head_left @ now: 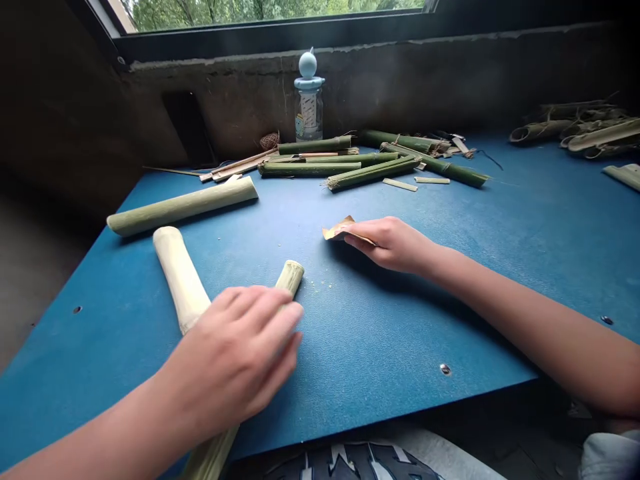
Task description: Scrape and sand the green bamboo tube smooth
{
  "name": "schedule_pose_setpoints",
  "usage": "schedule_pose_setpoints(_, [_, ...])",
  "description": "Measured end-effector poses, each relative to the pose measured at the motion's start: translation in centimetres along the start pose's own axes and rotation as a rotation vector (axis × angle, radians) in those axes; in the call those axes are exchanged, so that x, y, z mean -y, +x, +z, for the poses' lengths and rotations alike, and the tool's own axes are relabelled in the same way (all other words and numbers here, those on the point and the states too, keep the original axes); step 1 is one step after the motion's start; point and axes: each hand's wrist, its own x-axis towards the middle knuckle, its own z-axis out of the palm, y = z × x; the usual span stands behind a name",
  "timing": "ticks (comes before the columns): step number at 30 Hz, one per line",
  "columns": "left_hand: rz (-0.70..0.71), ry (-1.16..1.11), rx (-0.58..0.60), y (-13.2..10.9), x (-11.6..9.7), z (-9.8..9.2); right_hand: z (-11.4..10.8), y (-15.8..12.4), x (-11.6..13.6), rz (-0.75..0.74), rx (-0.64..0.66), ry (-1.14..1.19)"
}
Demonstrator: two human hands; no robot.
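Observation:
My left hand (230, 353) lies over a partly scraped bamboo tube (289, 278), its fingers closed across the tube. One end of the tube shows beyond the fingertips, and the other runs out below my wrist. Just left of that hand lies a pale, peeled bamboo segment (180, 277), partly hidden by my palm. A smooth green bamboo length (183, 205) lies farther up. My right hand (395, 243) pinches a folded piece of tan sandpaper (344, 228) against the blue tabletop.
The blue board table (380, 333) ends in edges at left and front. Green bamboo pieces and strips (340, 163) lie at the back, beside a twine ball (270, 141) and a bottle with a blue cap (309, 100). Cut bamboo (575, 130) lies at back right against a concrete wall (400, 87).

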Motion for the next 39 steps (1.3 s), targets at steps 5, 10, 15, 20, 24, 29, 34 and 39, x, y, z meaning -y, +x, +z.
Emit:
schedule_pose_setpoints(5, [-0.43,0.139,0.192,-6.8,-1.6,-0.2,0.0,0.2,-0.7,0.012,0.027,-0.003])
schedule_pose_setpoints(10, [-0.584,0.08,0.382,-8.2,-3.3,0.3,0.8,0.3,-0.3,-0.025,0.004,0.053])
schedule_pose_setpoints(15, [-0.596,0.104,0.537,-0.6,-0.9,-0.2,1.7,0.5,-1.0,0.015,-0.081,0.136])
schedule_pose_setpoints(20, [-0.523,-0.096,0.418,4.1,2.7,0.0,2.1,0.8,-1.6,0.071,-0.166,0.246])
schedule_pose_setpoints(24, [-0.204,-0.264,0.315,3.9,3.9,0.0,2.0,3.0,-2.5,0.115,-0.245,0.325])
schedule_pose_setpoints(29, [0.226,-0.406,0.244,2.7,3.4,1.5,3.0,8.0,-3.2,0.012,-0.084,0.435])
schedule_pose_setpoints(34, [0.334,-0.498,0.214,2.3,2.9,3.7,4.7,9.0,-0.9,-0.105,-0.038,0.441])
schedule_pose_setpoints(39, [0.273,-0.553,0.184,1.7,3.0,4.1,5.1,7.7,2.2,-0.384,0.019,0.443])
